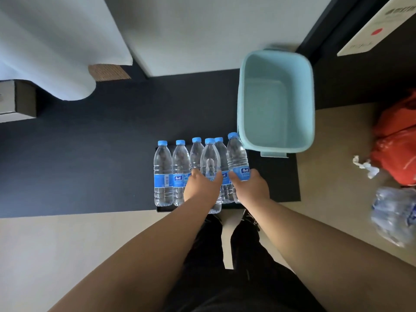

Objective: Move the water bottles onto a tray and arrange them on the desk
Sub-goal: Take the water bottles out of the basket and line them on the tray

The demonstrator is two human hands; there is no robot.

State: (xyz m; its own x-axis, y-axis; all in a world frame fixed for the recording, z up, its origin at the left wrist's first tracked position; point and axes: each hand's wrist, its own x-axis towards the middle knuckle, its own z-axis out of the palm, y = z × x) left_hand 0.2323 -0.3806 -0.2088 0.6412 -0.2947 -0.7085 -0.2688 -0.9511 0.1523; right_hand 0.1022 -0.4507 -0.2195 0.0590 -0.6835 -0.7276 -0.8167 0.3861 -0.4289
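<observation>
Several clear water bottles with blue caps and blue labels stand close together on a black tray [162, 209] on the dark floor. My left hand [202, 186] grips one bottle [210, 158] in the middle of the group. My right hand [251, 188] grips the rightmost bottle [236, 154], which leans slightly toward the bin. Two bottles [162, 170] at the left stand untouched. Two more stand behind the held ones, partly hidden.
An empty light-blue bin [275, 100] stands just right of and behind the bottles. A red plastic bag [396, 140], crumpled white paper [364, 166] and a plastic-wrapped pack of bottles [394, 212] lie on the tan floor at right. A white cloth hangs at upper left.
</observation>
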